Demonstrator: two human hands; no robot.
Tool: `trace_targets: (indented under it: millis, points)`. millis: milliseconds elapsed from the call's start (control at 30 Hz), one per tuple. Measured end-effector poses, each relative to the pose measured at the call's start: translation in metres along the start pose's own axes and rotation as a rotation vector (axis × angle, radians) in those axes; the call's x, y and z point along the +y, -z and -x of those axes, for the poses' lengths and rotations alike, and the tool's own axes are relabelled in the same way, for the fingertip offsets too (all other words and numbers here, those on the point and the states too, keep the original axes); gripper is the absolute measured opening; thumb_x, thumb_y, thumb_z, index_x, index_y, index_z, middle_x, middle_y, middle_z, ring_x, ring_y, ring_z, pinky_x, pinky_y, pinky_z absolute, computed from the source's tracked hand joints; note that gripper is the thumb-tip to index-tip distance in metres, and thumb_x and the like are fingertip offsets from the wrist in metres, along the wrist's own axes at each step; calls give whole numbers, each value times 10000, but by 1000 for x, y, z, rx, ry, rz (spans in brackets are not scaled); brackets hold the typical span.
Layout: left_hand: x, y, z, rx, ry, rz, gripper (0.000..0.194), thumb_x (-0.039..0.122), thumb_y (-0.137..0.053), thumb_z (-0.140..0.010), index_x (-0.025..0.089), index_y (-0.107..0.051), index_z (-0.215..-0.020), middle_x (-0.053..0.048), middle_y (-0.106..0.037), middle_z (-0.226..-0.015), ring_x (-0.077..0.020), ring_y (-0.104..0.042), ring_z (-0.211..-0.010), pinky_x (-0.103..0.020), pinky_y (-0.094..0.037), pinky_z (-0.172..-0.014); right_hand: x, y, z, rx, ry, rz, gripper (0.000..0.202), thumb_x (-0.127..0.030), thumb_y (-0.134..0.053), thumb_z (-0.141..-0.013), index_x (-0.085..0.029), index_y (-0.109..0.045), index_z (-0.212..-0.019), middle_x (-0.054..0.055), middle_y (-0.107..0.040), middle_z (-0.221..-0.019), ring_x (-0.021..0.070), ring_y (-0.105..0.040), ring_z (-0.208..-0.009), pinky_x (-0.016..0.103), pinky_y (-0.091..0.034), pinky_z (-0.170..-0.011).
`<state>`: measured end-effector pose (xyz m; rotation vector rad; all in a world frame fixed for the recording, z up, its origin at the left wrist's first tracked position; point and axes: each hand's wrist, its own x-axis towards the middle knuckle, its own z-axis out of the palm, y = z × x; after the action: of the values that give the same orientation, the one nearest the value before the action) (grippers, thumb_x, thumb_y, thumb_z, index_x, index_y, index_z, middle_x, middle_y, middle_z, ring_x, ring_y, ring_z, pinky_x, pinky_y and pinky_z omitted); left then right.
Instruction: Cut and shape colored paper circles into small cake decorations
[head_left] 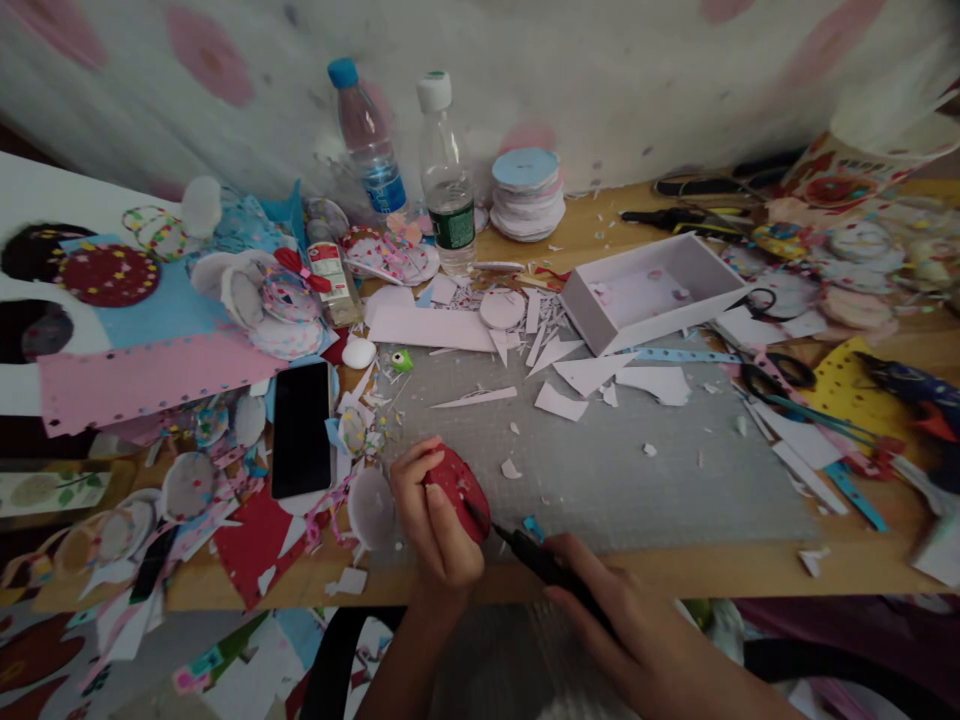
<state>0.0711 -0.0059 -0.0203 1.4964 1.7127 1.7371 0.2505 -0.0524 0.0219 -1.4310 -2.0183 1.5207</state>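
Observation:
Near the table's front edge, my left hand (436, 520) is closed around a round red felt-like disc (459, 488), tilted, with fingers on its rim. My right hand (600, 600) grips a black pen-shaped tool (541, 560) with a narrow pointed tip. That tip reaches the right edge of the red disc; whether it presses in, I cannot tell. Just left of my left hand lies a pale round disc (370, 508). Beneath the tool is a grey cutting mat (600, 490) strewn with white scraps, and a small blue scrap (533, 527) lies beside the tool.
A white open box (660, 290) stands behind the mat, with stacked discs (527, 195) and two bottles (448, 180) farther back. At left are a phone (301, 430) and decorated discs. Scissors (780, 380), pliers (690, 218) and scraps crowd the right.

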Motion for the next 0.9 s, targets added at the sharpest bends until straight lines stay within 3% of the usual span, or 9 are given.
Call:
trace_targets:
  millis: [233, 400, 500, 667, 900]
  points:
    - [0, -4, 4, 46, -23, -12, 283, 374, -355, -952, 205, -569, -1028, -105, -589, -1083, -254, -549, -1033, -459, -398, -956, -2, -8, 0, -39, 6, 45, 396, -259, -267, -968, -167, -462, -1299, 110, -749, -918, 248, -734, -837, 351, -589, -699]
    - [3, -9, 6, 64, -14, -20, 295, 378, -329, -965, 210, -538, -1089, -108, -540, -1118, -255, -509, -1065, -453, -377, -964, -3, -15, 1, 8, -1, 189, 482, -221, -285, -952, -135, -380, -1417, 166, -719, -1095, 299, -730, -877, 423, -601, -698]
    - [4, -12, 10, 67, -34, -28, 312, 383, -322, -966, 208, -529, -1120, -112, -517, -1132, -259, -493, -1073, -467, -370, -965, -3, -15, -1, 20, 0, 190, 500, -214, -287, -948, -119, -376, -1430, 178, -702, -1135, 309, -727, -888, 430, -604, -678]
    - [3, -15, 17, 64, -89, -43, 315, 375, -352, -953, 208, -535, -1149, -123, -508, -1179, -272, -489, -1091, -479, -380, -955, -3, -12, -8, 77, 44, 97, 485, -230, -363, -956, -197, -400, -1438, 133, -731, -1077, 261, -729, -893, 372, -597, -730]
    - [2, -8, 7, 57, -1, -8, 314, 392, -321, -971, 202, -547, -1079, -109, -533, -1129, -251, -503, -1082, -445, -381, -966, 2, -6, -14, 82, 89, 190, 463, -233, -376, -971, -188, -398, -1431, 129, -673, -1215, 259, -684, -1025, 395, -571, -821]
